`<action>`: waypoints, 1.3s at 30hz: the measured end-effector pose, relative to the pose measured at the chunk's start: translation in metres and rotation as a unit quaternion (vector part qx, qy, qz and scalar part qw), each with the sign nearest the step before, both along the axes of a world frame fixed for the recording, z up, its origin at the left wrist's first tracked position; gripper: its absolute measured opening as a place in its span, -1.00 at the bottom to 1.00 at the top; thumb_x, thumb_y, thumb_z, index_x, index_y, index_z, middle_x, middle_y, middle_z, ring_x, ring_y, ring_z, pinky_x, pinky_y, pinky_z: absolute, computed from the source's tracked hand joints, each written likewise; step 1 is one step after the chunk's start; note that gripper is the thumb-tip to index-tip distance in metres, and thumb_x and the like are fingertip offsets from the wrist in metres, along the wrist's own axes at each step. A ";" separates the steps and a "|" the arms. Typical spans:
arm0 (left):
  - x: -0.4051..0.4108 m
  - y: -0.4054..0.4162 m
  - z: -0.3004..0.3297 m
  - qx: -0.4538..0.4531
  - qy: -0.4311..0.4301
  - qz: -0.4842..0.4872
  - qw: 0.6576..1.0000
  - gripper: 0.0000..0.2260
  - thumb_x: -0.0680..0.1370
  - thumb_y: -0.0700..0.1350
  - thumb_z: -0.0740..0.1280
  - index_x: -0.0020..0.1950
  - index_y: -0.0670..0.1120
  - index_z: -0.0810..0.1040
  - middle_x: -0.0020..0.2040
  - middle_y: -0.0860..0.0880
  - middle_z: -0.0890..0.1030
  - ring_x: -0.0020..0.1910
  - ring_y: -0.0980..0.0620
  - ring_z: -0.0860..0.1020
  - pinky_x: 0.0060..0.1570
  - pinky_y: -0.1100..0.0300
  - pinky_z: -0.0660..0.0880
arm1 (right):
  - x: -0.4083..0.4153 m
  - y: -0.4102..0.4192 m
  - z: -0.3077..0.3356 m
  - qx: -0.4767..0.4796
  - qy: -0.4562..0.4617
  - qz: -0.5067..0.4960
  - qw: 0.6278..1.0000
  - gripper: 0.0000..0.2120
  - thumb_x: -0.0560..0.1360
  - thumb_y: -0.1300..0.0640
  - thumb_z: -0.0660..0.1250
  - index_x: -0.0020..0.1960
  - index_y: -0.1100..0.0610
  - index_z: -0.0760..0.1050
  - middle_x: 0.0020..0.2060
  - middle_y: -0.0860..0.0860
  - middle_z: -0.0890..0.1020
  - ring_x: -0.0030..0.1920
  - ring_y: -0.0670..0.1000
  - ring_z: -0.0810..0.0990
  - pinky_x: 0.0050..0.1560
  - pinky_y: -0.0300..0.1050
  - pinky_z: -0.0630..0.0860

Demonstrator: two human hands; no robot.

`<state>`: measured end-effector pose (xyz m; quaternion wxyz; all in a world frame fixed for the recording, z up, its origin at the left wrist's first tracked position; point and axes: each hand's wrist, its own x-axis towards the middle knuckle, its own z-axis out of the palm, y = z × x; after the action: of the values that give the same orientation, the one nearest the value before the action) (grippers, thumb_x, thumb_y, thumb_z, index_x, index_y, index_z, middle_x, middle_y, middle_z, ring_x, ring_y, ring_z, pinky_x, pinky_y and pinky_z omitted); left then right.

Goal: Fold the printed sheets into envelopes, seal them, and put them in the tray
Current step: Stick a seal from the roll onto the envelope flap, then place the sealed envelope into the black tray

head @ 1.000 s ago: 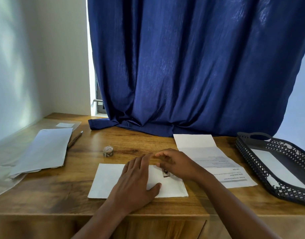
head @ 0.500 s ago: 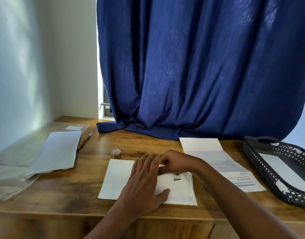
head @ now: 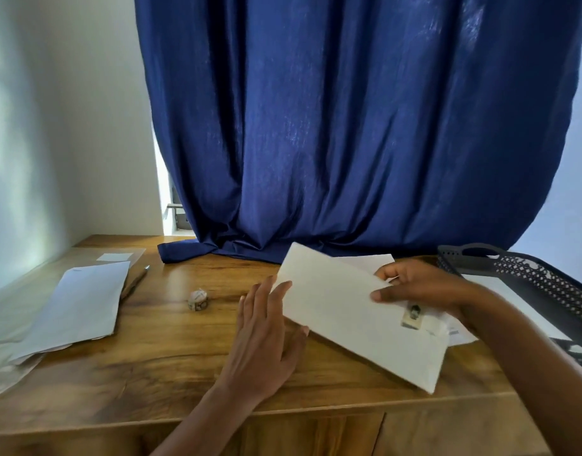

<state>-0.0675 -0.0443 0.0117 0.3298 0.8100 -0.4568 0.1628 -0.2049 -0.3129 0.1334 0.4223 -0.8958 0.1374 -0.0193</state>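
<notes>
Head view: my right hand [head: 424, 287] has a pinch grip on the sealed envelope [head: 355, 317], raised at a tilt above the counter [head: 171, 350], sticker seal [head: 412, 315] facing up. Left hand [head: 266, 337] is released, fingers spread, fingertips touching the envelope's near-left edge. Judging progress: this one is folded and sealed, only the drop into the tray [head: 526, 278] at right is left. Tray shows one white piece inside. Count: one envelope in hand, one printed sheet [head: 460, 334] partly hidden under it, one tape roll [head: 197, 300], one pen [head: 135, 281], a paper stack [head: 82, 307] left, number unclear.
</notes>
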 end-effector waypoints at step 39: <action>-0.025 -0.108 -0.015 0.267 -0.020 -0.084 0.960 -0.39 0.62 0.42 -0.06 0.64 0.26 0.09 0.69 0.13 0.03 0.66 0.04 -0.04 0.63 -0.04 -0.11 | -0.119 -0.204 -0.039 -0.316 0.140 -0.477 0.808 -0.44 0.36 -0.23 0.54 0.21 0.09 0.57 0.08 0.11 0.68 0.08 0.19 0.64 0.07 0.04 0.57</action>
<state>-0.0929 -0.1526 -0.0028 0.1051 0.8239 -0.5565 0.0226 -0.3243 -0.5169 0.0946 0.0301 -0.7947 0.5912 -0.1344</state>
